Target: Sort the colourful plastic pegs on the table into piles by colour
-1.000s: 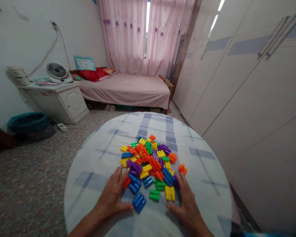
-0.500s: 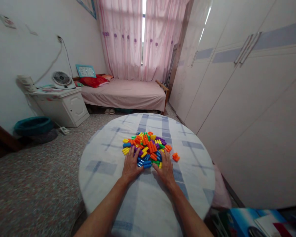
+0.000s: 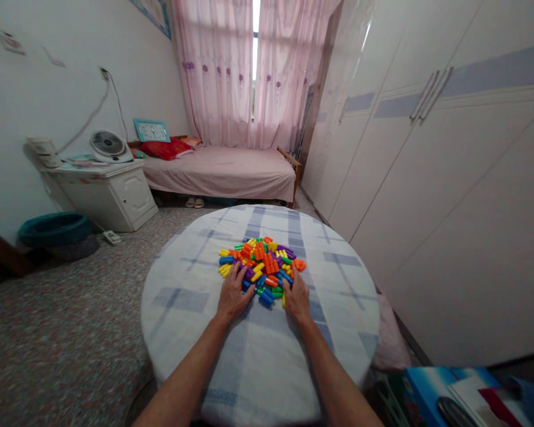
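Observation:
A heap of plastic building blocks (image 3: 267,264) in orange, yellow, blue, green and purple lies on the round table. My left hand (image 3: 232,295) rests against the near left side of the heap, fingers apart and touching purple and blue blocks. At the near right side, my right hand (image 3: 297,296) curves against the blocks with its thumb apart from the fingers. Its fingertips are partly hidden among the pieces. Between my hands, a blue block (image 3: 266,298) sits at the heap's near edge. An orange block (image 3: 299,265) is just beyond my right fingers.
A blue-and-white checked cloth (image 3: 178,299) covers the table. Wardrobe doors (image 3: 427,178) run along the right, with a blue box (image 3: 431,385) low in front. Behind stand a bed (image 3: 222,169), a white cabinet (image 3: 129,198) with a fan (image 3: 109,145), and a bin (image 3: 56,231).
My right hand has curled inward against the heap. The orange block that lay apart on the right no longer shows there. The near blue blocks have shifted slightly.

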`<state>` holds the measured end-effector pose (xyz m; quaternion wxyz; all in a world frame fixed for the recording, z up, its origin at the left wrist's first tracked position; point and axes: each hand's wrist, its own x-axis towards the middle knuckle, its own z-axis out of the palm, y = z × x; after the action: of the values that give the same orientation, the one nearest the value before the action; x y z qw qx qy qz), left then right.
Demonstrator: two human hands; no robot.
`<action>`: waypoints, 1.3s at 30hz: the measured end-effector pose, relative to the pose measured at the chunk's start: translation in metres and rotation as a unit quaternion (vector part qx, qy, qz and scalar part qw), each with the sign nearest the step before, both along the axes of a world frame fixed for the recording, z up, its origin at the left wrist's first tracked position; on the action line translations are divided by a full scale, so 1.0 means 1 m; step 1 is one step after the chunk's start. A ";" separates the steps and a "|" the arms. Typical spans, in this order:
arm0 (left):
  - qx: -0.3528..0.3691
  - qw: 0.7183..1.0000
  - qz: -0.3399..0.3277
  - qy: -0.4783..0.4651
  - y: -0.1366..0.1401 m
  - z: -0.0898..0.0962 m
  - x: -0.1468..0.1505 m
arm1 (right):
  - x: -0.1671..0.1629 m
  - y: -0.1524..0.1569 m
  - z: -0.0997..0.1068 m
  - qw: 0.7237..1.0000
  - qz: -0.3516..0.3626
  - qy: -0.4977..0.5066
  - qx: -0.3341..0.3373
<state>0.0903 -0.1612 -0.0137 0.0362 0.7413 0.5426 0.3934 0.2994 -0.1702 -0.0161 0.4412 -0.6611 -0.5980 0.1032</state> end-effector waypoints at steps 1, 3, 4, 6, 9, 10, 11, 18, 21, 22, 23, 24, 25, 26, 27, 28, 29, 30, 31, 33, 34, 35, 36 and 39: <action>0.001 1.000 0.000 -0.003 0.000 0.000 0.000 | -0.004 -0.002 0.000 1.000 -0.004 0.008 0.017; 0.005 1.000 0.007 -0.013 0.001 -0.001 0.000 | -0.006 -0.006 -0.001 0.998 -0.025 0.037 0.045; 0.007 1.000 0.016 -0.022 0.001 -0.001 -0.001 | -0.005 -0.008 -0.002 0.996 -0.035 0.055 0.055; 0.013 0.998 0.041 -0.051 0.002 -0.001 -0.002 | 0.000 -0.010 -0.003 0.992 -0.052 0.093 0.067; 0.016 0.989 0.092 -0.114 0.001 0.002 -0.007 | 0.005 -0.012 -0.003 0.988 -0.067 0.119 0.072; 0.011 0.983 0.116 -0.141 0.001 0.003 -0.009 | 0.005 -0.013 -0.002 0.988 -0.071 0.117 0.075; 0.001 0.975 0.142 -0.171 0.000 0.003 -0.011 | 0.004 -0.014 -0.001 0.987 -0.079 0.113 0.081; -0.062 0.951 0.176 -0.248 -0.003 0.005 -0.015 | 0.004 -0.025 0.009 0.980 -0.150 0.118 0.047; -0.082 0.957 0.147 -0.238 -0.003 0.006 -0.014 | 0.003 -0.027 0.011 0.987 -0.127 0.092 -0.026; -0.087 0.958 0.138 -0.234 -0.004 0.006 -0.014 | 0.003 -0.027 0.011 0.989 -0.107 0.091 -0.037; -0.091 0.960 0.132 -0.231 -0.004 0.007 -0.014 | 0.002 -0.026 0.011 0.991 -0.085 0.099 -0.041; -0.096 0.960 0.129 -0.229 -0.004 0.007 -0.014 | 0.001 -0.026 0.010 0.991 -0.063 0.113 -0.039; -0.099 0.960 0.127 -0.227 -0.004 0.008 -0.014 | 0.001 -0.025 0.009 0.990 -0.042 0.129 -0.033; -0.102 0.960 0.125 -0.227 -0.005 0.008 -0.014 | 0.000 -0.024 0.008 0.989 -0.024 0.143 -0.027; -0.105 0.960 0.124 -0.226 -0.005 0.009 -0.014 | 0.000 -0.024 0.008 0.988 -0.012 0.152 -0.022; -0.106 0.961 0.123 -0.226 -0.005 0.009 -0.014 | 0.000 -0.023 0.007 0.988 -0.008 0.156 -0.018; -0.108 0.961 0.122 -0.225 -0.005 0.010 -0.014 | 0.000 -0.023 0.006 0.988 -0.012 0.156 -0.013; -0.109 0.961 0.120 -0.224 -0.005 0.010 -0.014 | 0.001 -0.023 0.006 0.988 -0.022 0.156 -0.008; -0.109 0.961 0.119 -0.224 -0.006 0.011 -0.013 | 0.001 -0.023 0.007 0.987 -0.036 0.154 -0.003; -0.110 0.962 0.118 -0.222 -0.006 0.013 -0.013 | 0.002 -0.025 0.009 0.987 -0.056 0.153 0.006; -0.111 0.962 0.117 -0.221 -0.007 0.013 -0.013 | 0.002 -0.026 0.010 0.986 -0.056 0.154 0.008; -0.111 0.962 0.117 -0.220 -0.007 0.014 -0.012 | 0.001 -0.028 0.012 0.987 -0.046 0.154 0.008; -0.112 0.962 0.116 -0.219 -0.007 0.015 -0.012 | 0.000 -0.029 0.014 0.988 -0.030 0.153 0.006; -0.113 0.963 0.116 -0.215 -0.008 0.015 -0.012 | -0.004 -0.033 0.017 0.990 0.039 0.133 -0.001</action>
<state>0.0780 -0.1690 0.0017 0.1894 0.5624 0.6452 0.4812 0.2953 -0.2030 0.0010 0.5119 -0.6184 -0.5589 0.2078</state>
